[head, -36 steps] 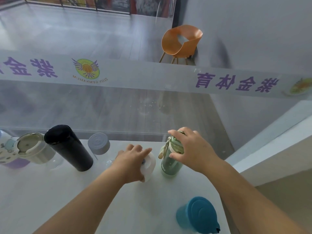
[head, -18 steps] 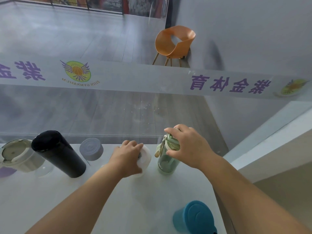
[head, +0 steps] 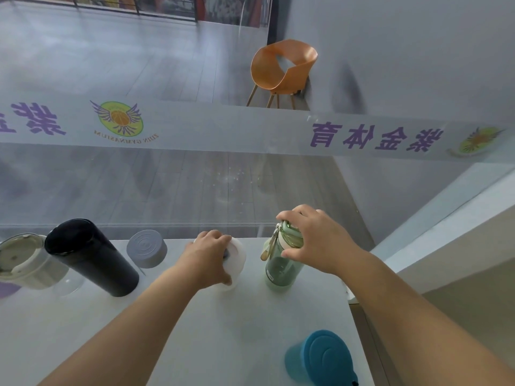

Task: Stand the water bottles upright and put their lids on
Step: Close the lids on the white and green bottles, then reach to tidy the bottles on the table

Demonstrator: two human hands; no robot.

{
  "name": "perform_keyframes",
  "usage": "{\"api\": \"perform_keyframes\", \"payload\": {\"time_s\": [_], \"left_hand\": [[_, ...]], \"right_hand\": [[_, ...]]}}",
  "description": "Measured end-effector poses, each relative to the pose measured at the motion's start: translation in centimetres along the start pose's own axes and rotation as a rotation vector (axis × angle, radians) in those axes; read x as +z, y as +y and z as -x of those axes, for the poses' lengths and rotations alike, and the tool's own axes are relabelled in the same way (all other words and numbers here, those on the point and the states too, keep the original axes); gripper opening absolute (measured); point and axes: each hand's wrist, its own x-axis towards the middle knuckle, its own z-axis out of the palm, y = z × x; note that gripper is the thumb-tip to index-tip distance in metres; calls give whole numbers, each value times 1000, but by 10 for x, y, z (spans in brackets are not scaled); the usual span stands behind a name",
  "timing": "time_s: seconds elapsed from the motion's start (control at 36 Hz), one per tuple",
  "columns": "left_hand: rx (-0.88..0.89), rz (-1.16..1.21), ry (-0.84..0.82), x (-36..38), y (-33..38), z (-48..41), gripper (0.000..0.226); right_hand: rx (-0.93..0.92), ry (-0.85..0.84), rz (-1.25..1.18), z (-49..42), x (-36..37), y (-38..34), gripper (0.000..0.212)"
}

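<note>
Though upright, green bottle [head: 278,270] near edge [head: 354,316]

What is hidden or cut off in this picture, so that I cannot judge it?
Head view:
- white bottle: the left hand covers its top, so its lid state is unclear.
- green bottle: the right hand hides part of its lid.
- blue bottle: cut off by the bottom edge.
- purple thing: cut off by the left edge.

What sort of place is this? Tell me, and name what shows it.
Probably a gym or sports hall. The glass partition carries a winged basketball logo with mirrored "gymnasium" lettering and purple Chinese characters. Beyond it are a plank floor and an orange chair.
</note>
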Motion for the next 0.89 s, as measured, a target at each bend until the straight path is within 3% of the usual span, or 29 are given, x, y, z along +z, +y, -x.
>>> {"api": "perform_keyframes", "payload": {"time_s": [0.28, 0.64, 0.75, 0.89], "left_hand": [[-39, -41, 16, -16, 11, 8, 71], [59, -7, 200, -31, 30, 54, 42], [60, -55, 172, -19, 36, 71, 40], [42, -66, 102, 1, 42, 86, 42]], "right_hand": [[-18, -36, 8, 5, -10, 1, 72], [-12, 315, -38, 64, -38, 5, 39], [4, 256, -49, 94, -27, 4, 42], [36, 52, -63, 125, -4, 0, 51]]}}
